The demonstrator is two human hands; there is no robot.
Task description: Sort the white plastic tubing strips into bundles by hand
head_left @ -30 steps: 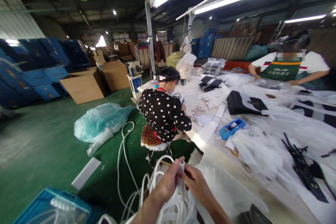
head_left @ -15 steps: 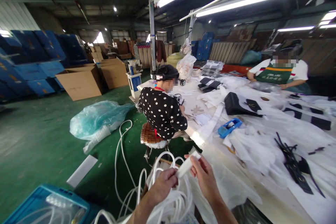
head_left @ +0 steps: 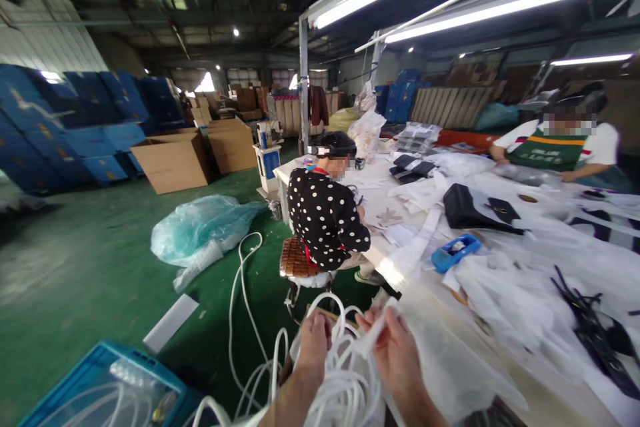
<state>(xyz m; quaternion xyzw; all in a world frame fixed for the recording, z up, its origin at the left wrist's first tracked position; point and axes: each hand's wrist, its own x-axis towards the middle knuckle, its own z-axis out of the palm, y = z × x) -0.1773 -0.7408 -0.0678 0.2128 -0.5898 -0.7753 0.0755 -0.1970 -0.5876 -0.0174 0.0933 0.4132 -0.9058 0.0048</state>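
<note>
Low in the middle, my right hand (head_left: 400, 350) pinches a thin, whitish, translucent strip (head_left: 371, 339) that looks like plastic film or soft wrap. My left hand (head_left: 314, 340) is closed a short way to its left, fingers curled in; whatever they hold, if anything, is hidden. Beneath both hands lies a loose coil of white tubing (head_left: 345, 383), with loops rising around my left hand. The box under the coil is mostly covered.
A co-worker in a dotted top (head_left: 325, 220) sits just ahead on a stool. The worktable (head_left: 373, 250) on my right bears black bags (head_left: 460, 207), a blue tray (head_left: 455, 252) and white sheets. Another person (head_left: 553, 147) works across it. A blue crate (head_left: 107, 353) stands lower left.
My left hand has come away from the white strip and moved slightly up. The strip now hangs from my right hand alone. The whole view has shifted, scenery moving rightward.
</note>
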